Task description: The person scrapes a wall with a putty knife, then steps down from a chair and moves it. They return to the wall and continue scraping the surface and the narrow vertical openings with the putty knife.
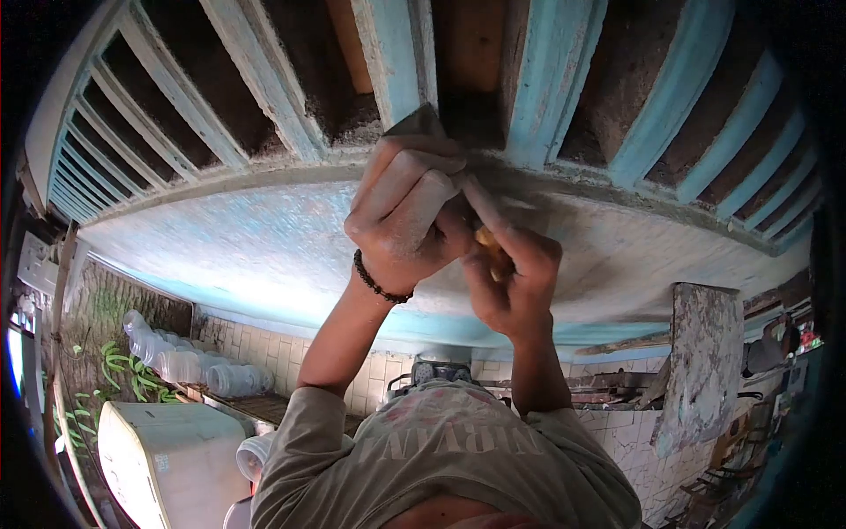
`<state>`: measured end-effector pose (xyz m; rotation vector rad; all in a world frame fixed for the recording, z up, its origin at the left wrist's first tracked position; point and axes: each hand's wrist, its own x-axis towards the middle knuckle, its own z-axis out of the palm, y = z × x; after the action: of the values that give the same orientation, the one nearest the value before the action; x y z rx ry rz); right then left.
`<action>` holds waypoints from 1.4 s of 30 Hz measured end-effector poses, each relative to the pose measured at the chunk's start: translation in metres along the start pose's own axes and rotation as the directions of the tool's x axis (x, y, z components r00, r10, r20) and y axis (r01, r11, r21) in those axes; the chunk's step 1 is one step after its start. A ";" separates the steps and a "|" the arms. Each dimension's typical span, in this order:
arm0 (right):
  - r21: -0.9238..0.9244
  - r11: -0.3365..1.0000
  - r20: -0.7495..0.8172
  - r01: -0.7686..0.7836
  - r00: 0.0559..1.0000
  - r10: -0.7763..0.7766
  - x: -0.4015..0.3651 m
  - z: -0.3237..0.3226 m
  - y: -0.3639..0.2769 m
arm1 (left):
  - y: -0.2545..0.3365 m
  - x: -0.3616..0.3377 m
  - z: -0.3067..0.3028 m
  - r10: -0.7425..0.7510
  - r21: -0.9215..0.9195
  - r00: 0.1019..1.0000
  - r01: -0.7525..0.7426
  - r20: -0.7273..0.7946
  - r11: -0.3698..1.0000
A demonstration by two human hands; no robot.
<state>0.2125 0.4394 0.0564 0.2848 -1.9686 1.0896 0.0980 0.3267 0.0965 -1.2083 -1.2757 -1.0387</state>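
My left hand [405,220], with a dark bead bracelet on the wrist, is closed around a flat grey piece [421,122] and presses it against the ledge of a blue-painted slatted grille [546,97]. My right hand [513,275] is just beside it, touching the left hand. It pinches a small yellowish object [487,240] against the pale blue plastered band [247,238] under the grille. What the grey piece is I cannot tell, as the fingers cover most of it.
A tiled wall [388,370] runs below the band. Several clear plastic containers [189,366] line a shelf at the left, above a white box [167,454]. A plaster-spattered board [702,370] stands at the right. Green plants [115,366] grow at the far left.
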 end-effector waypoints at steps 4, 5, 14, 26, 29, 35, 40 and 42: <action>-0.028 0.995 -0.049 0.100 0.994 -0.102 -0.002 0.011 0.011 | -0.004 0.000 0.000 0.034 0.008 0.999 -0.034 -0.018 0.999; -0.041 0.994 -0.045 0.096 0.994 -0.098 0.003 0.008 0.007 | -0.004 0.003 0.000 0.036 0.008 0.999 -0.036 -0.021 0.999; -0.041 0.985 -0.009 0.165 0.986 -0.165 0.002 0.008 0.015 | 0.002 -0.003 -0.005 -0.015 0.063 1.000 0.014 0.006 0.998; 0.013 0.992 -0.118 0.126 0.985 -0.124 -0.025 0.035 0.023 | -0.001 -0.022 -0.012 -0.027 -0.024 0.994 0.029 0.107 0.999; 0.025 0.996 -0.098 0.085 0.992 -0.082 -0.027 0.031 0.019 | 0.003 -0.022 -0.011 -0.055 -0.057 0.992 0.062 0.116 0.996; -0.021 0.995 -0.078 0.101 0.992 -0.103 -0.025 0.024 0.020 | 0.001 -0.021 -0.004 -0.021 -0.080 0.998 0.025 0.059 0.996; -0.043 0.992 -0.094 0.121 0.988 -0.125 -0.020 0.020 0.018 | 0.002 -0.018 -0.003 -0.031 -0.053 0.998 0.033 0.052 0.998; -0.066 0.993 -0.067 0.100 0.992 -0.105 -0.020 0.017 0.018 | 0.003 -0.021 0.001 -0.027 -0.043 0.999 0.028 0.025 0.999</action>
<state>0.2048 0.4328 0.0258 0.3067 -1.9003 0.9586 0.0996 0.3261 0.0755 -1.2425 -1.2976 -1.0793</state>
